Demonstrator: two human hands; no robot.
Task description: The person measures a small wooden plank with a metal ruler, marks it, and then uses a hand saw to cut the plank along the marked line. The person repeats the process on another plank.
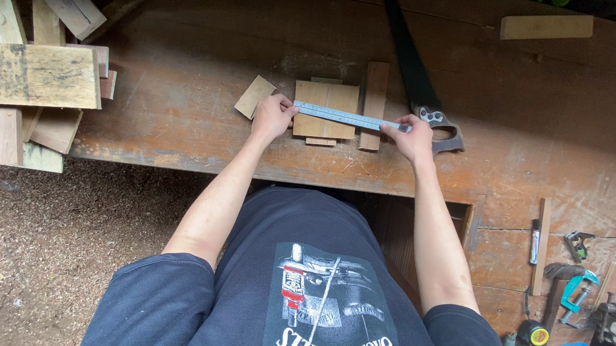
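Observation:
A metal ruler (343, 116) lies across a square wooden board (327, 99) on the worn wooden workbench (197, 116). My left hand (273, 115) pinches the ruler's left end. Its right end is held by my right hand (411, 138). Under the square board lies a thinner strip whose ends stick out at the top and at the bottom edge (320, 142). A narrow upright wooden strip (374, 102) lies just right of the board, under the ruler. A small tilted wooden offcut (254, 96) lies left of my left hand.
A black hand saw (417, 73) lies diagonally right of my right hand, its handle (444, 131) close by. Stacked wood scraps (33, 71) fill the left end. A light wood block (546, 27) lies far right. Clamps, a hammer and tape (565, 281) lie lower right.

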